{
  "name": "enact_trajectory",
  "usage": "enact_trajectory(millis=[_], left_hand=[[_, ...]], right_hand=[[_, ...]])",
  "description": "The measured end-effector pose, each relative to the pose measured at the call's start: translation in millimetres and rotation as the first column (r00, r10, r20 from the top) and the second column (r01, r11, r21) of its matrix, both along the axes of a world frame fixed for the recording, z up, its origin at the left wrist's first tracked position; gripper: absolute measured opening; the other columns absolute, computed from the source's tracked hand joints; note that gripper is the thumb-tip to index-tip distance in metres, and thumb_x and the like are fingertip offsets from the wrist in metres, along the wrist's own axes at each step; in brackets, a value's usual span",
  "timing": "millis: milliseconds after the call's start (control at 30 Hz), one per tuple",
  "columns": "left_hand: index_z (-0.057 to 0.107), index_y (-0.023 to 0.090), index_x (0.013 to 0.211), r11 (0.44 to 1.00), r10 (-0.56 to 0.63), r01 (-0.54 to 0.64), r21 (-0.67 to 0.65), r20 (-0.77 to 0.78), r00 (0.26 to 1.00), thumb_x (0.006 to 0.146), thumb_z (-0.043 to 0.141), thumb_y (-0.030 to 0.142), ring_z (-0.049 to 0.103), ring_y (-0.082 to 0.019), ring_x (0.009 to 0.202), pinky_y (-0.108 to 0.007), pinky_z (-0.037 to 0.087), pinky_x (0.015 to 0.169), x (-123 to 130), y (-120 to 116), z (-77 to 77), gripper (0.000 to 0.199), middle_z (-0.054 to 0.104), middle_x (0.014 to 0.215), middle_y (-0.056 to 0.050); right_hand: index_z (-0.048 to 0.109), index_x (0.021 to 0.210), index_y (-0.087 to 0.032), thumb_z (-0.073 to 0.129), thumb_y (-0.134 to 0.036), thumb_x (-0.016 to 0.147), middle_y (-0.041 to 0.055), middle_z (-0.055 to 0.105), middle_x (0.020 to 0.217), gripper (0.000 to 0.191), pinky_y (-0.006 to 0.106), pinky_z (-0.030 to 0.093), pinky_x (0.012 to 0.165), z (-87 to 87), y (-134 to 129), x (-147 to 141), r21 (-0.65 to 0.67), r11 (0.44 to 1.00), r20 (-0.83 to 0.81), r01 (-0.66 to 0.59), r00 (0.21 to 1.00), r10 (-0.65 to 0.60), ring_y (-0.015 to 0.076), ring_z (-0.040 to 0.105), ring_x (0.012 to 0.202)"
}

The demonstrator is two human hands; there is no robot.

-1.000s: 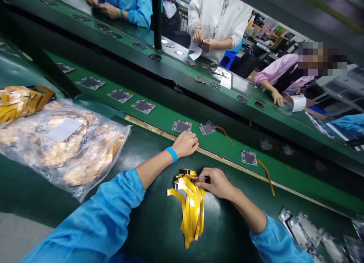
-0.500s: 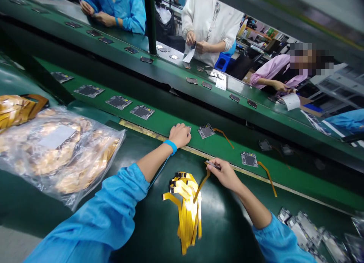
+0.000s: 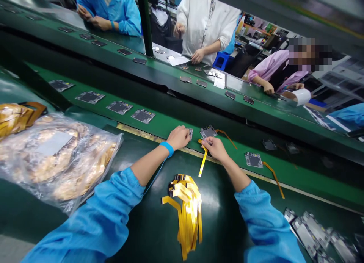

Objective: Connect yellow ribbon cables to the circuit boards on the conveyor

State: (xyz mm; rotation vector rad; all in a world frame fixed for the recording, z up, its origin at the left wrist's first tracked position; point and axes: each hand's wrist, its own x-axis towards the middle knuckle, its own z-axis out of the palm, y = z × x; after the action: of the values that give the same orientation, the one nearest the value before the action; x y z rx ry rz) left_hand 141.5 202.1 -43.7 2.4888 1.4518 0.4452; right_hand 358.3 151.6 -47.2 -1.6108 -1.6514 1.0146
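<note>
My left hand (image 3: 179,137), with a blue wrist strap (image 3: 168,148), rests on the green belt, its fingers curled over a circuit board (image 3: 190,133) that they mostly cover. Close by on the right, my right hand (image 3: 215,147) pinches a yellow flex cable (image 3: 203,162) near its upper end; the tail hangs down over the belt's edge. Just behind that hand lies another circuit board (image 3: 208,131) with an orange flex cable (image 3: 227,138) attached. Below both hands, a pile of yellow flex cables (image 3: 187,213) lies on the dark green table.
A clear plastic bag of flex cables (image 3: 57,157) lies at left. Several circuit boards (image 3: 118,107) sit along the belt (image 3: 167,122). Stacked boards (image 3: 315,232) lie at lower right. Across a second line, co-workers handle parts; a dark post (image 3: 144,24) stands there.
My right hand has moved up and left from the table's edge to beside my left hand, lifting the flex cable off the pile. My left hand stays at the same board.
</note>
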Motion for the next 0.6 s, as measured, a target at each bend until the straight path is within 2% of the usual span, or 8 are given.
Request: enact_trajectory(millis=[133,300,433,600], left_hand=[[0.068,0.018,0.092,0.991,-0.111,0.103,0.088,0.084,0.99,0.091,0.053,0.02,0.055,-0.027,0.099,-0.04,0.048,0.088,-12,-12,-8.4,0.016,0.062,0.1,-0.011],[0.068,0.018,0.099,0.984,-0.156,0.145,0.106,0.104,0.982,0.091,0.053,0.02,0.05,-0.028,0.1,-0.044,0.047,0.089,-11,-20,-13.6,0.016,0.058,0.105,-0.012],[0.068,0.017,0.104,0.979,-0.186,0.175,0.106,0.101,0.977,0.092,0.054,0.021,0.049,-0.028,0.1,-0.043,0.047,0.089,-10,-20,-13.9,0.019,0.058,0.106,-0.011],[0.068,0.017,0.108,0.973,-0.219,0.208,0.104,0.102,0.97,0.092,0.056,0.02,0.05,-0.027,0.103,-0.041,0.047,0.093,-9,-21,-14.9,0.02,0.057,0.107,-0.01]], right_hand=[[0.07,0.077,-0.019,0.062,-0.042,0.087,0.004,0.076,0.076,0.026,0.025,0.045,0.065,-5.4,24,-10,-0.01,0.999,0.154,0.037,0.987,-0.035,0.0183,0.067,0.071],[0.072,0.069,-0.021,0.062,-0.039,0.085,0.0016,0.073,0.069,0.026,0.025,0.042,0.063,-11.2,37,-11,-0.022,0.994,0.311,0.111,0.945,-0.099,0.0167,0.062,0.066],[0.074,0.069,-0.021,0.063,-0.041,0.083,0.0004,0.071,0.065,0.026,0.024,0.039,0.059,-14.6,36,-7,-0.03,0.988,0.333,0.149,0.934,-0.13,0.0157,0.06,0.062],[0.076,0.072,-0.02,0.063,-0.044,0.082,0.0013,0.071,0.063,0.029,0.024,0.037,0.055,-15.1,33,-2,-0.037,0.987,0.278,0.155,0.951,-0.139,0.0149,0.057,0.057]])
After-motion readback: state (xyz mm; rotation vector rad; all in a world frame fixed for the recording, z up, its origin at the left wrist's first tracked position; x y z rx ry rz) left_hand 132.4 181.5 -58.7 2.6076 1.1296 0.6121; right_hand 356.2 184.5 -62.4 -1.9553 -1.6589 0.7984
